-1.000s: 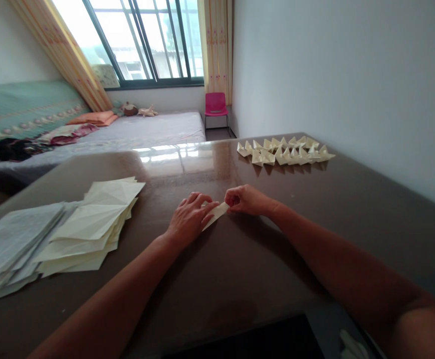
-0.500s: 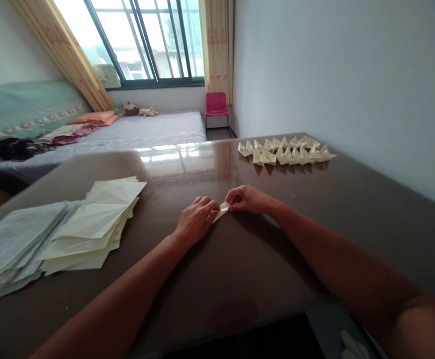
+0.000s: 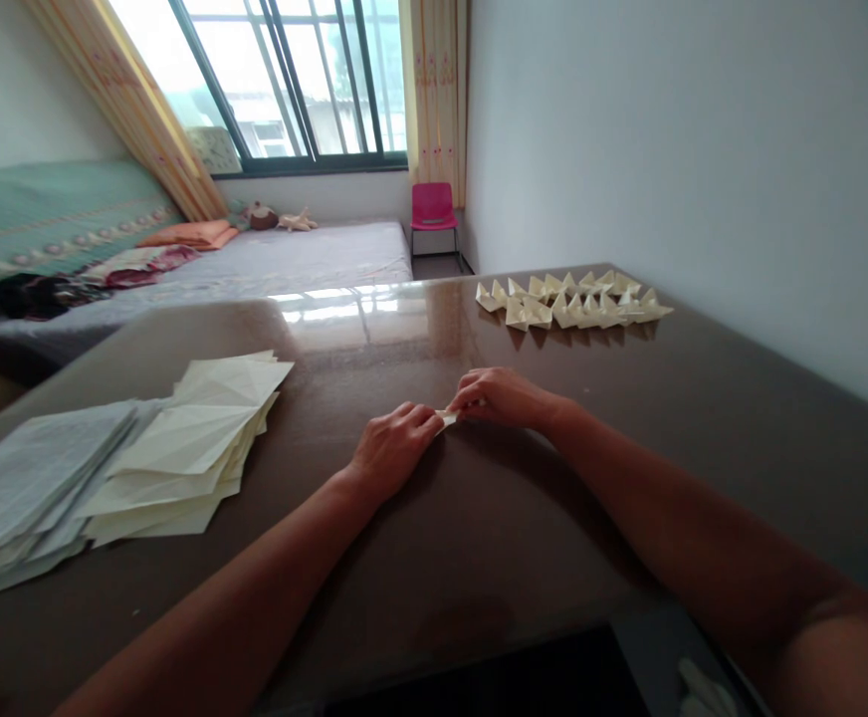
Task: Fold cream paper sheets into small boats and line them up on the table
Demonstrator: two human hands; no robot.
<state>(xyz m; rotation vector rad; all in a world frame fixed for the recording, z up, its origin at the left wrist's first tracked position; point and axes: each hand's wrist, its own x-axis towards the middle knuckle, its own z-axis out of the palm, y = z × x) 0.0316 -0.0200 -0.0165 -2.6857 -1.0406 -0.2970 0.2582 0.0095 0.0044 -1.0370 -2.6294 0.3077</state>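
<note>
A small folded piece of cream paper (image 3: 447, 419) lies between my hands at the middle of the glossy brown table (image 3: 434, 538). My left hand (image 3: 396, 445) is closed on its left end, fingers bent over it. From the right, my right hand (image 3: 500, 394) pinches the other end between thumb and fingers. Most of the paper is hidden under the fingers, so its exact shape cannot be made out.
Several folded cream paper shapes with pointed tips (image 3: 572, 303) stand in rows at the far right. On the left lie creased cream sheets (image 3: 202, 418) beside a stack of whitish sheets (image 3: 38, 468). Beyond the table are a bed (image 3: 329, 249) and a pink chair (image 3: 432, 207).
My left hand has turned slightly and its fingers reach further over the paper. The right fingers have shifted a little left along it, and less paper shows between the hands.
</note>
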